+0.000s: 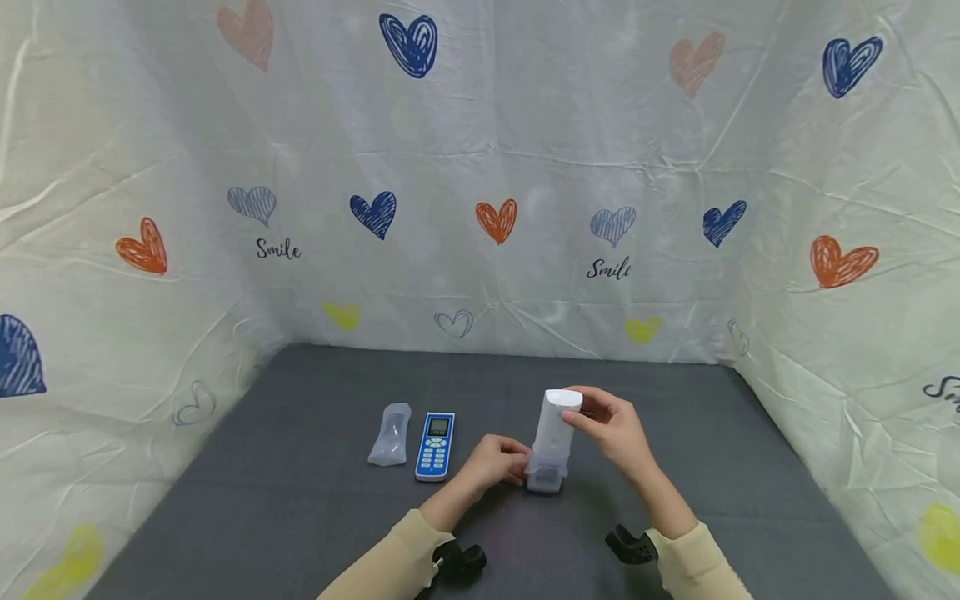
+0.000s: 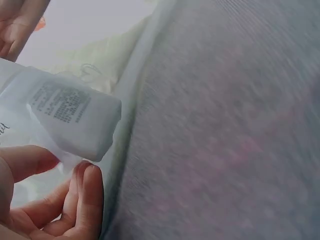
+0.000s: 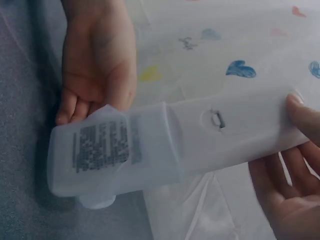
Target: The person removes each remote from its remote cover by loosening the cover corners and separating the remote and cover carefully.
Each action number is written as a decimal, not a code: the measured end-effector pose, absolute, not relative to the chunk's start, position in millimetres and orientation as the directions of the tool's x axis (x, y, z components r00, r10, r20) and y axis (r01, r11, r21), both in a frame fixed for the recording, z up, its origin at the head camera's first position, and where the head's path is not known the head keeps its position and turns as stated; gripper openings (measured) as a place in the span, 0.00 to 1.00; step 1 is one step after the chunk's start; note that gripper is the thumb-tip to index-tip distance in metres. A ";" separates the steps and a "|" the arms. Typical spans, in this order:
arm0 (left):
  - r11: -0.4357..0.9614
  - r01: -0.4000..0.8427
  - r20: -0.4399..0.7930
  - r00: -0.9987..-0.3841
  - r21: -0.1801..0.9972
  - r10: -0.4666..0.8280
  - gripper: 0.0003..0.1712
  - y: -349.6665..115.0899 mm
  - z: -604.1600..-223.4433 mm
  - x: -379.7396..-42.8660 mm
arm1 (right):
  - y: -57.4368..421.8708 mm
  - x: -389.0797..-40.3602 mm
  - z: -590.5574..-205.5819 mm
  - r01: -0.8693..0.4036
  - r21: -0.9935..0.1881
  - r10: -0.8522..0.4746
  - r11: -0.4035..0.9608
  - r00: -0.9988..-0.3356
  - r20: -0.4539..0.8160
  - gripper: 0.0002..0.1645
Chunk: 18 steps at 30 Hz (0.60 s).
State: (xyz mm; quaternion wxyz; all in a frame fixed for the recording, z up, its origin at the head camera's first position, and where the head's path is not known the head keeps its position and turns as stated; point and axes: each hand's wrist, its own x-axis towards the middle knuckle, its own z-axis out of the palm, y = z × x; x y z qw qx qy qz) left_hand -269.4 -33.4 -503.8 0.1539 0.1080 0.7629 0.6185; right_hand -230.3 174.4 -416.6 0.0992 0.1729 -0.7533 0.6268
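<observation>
A white remote control (image 1: 553,429), its back turned to the wrist cameras, stands nearly upright with one end inside a translucent soft sleeve (image 3: 90,160). Printed text shows through the sleeve. My right hand (image 1: 611,425) grips the bare upper end between thumb and fingers. Lower down, my left hand (image 1: 495,460) pinches the sleeve's edge, as the left wrist view shows, where thumb (image 2: 30,162) and fingertips (image 2: 90,180) meet on the thin material. Left of the hands lies a blue-and-white remote control (image 1: 435,447). Beside it is a second translucent sleeve (image 1: 391,435).
A dark grey cloth covers the table (image 1: 300,517). White curtains (image 1: 480,275) printed with hearts enclose the back and both sides. Each wrist carries a black camera mount, such as the right one (image 1: 630,546).
</observation>
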 end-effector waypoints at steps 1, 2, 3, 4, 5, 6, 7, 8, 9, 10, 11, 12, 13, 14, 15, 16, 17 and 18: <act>0.198 -0.041 -0.110 -0.929 0.979 0.352 0.13 -33.1 -502.4 -269.3 | 175.6 -231.9 -418.4 -0.389 -0.909 -0.136 0.148 -0.919 0.371 0.21; 0.194 -0.045 -0.112 -0.931 0.980 0.349 0.13 -32.9 -500.9 -269.3 | 176.5 -232.8 -419.3 -0.398 -0.907 -0.136 0.140 -0.915 0.380 0.21; 0.190 -0.050 -0.114 -0.931 0.981 0.346 0.13 -32.8 -499.3 -269.5 | 177.5 -233.3 -419.9 -0.406 -0.904 -0.135 0.131 -0.911 0.390 0.22; 0.187 -0.049 -0.112 -0.932 0.981 0.344 0.13 -32.7 -497.3 -269.6 | 178.8 -233.6 -420.2 -0.414 -0.902 -0.133 0.121 -0.907 0.399 0.22; 0.183 -0.046 -0.108 -0.933 0.982 0.343 0.12 -32.8 -495.3 -269.7 | 180.0 -233.9 -420.5 -0.418 -0.901 -0.129 0.113 -0.906 0.404 0.22; 0.178 -0.039 -0.099 -0.934 0.983 0.344 0.12 -33.1 -493.8 -269.7 | 181.2 -234.0 -420.7 -0.420 -0.902 -0.125 0.105 -0.905 0.407 0.22; 0.171 -0.030 -0.089 -0.934 0.985 0.347 0.11 -33.4 -492.3 -269.3 | 182.5 -233.8 -420.8 -0.419 -0.903 -0.122 0.096 -0.905 0.407 0.23; 0.166 -0.017 -0.075 -0.933 0.986 0.351 0.11 -34.0 -487.1 -266.3 | 183.7 -233.3 -420.6 -0.417 -0.904 -0.117 0.087 -0.906 0.407 0.23; 0.162 -0.009 -0.066 -0.932 0.987 0.355 0.10 -34.2 -484.5 -265.3 | 184.9 -232.7 -420.6 -0.415 -0.906 -0.111 0.079 -0.907 0.406 0.23; 0.161 0.005 -0.053 -0.932 0.987 0.358 0.10 -34.5 -483.3 -264.3 | 185.9 -232.2 -420.6 -0.414 -0.907 -0.106 0.074 -0.908 0.405 0.23; 0.164 0.017 -0.043 -0.933 0.986 0.357 0.10 -34.6 -482.5 -263.6 | 186.7 -231.8 -420.6 -0.413 -0.908 -0.102 0.068 -0.909 0.405 0.23; 0.170 0.027 -0.035 -0.934 0.985 0.355 0.10 -34.5 -482.0 -263.2 | 187.4 -231.5 -420.4 -0.412 -0.909 -0.097 0.062 -0.909 0.405 0.24; 0.182 0.038 -0.029 -0.935 0.983 0.354 0.09 -34.4 -481.6 -262.8 | 187.8 -231.2 -420.2 -0.412 -0.909 -0.091 0.060 -0.910 0.406 0.24; 0.194 0.045 -0.026 -0.936 0.980 0.351 0.09 -34.0 -481.5 -263.1 | 188.0 -231.0 -420.0 -0.410 -0.910 -0.083 0.058 -0.911 0.405 0.23; 0.207 0.051 -0.025 -0.937 0.977 0.348 0.08 -33.4 -485.2 -265.9 | 188.1 -231.1 -419.8 -0.409 -0.911 -0.077 0.057 -0.911 0.404 0.23; 0.217 0.055 -0.024 -0.938 0.975 0.345 0.08 -32.9 -486.5 -266.8 | 188.2 -231.0 -419.7 -0.407 -0.912 -0.072 0.056 -0.913 0.403 0.23; 0.225 0.059 -0.023 -0.938 0.973 0.345 0.07 -32.6 -486.4 -267.3 | 188.2 -230.8 -419.4 -0.404 -0.913 -0.064 0.056 -0.914 0.400 0.24; 0.232 0.066 -0.019 -0.938 0.970 0.346 0.07 -32.1 -486.2 -267.6 | 188.0 -230.6 -419.1 -0.399 -0.915 -0.059 0.057 -0.916 0.396 0.24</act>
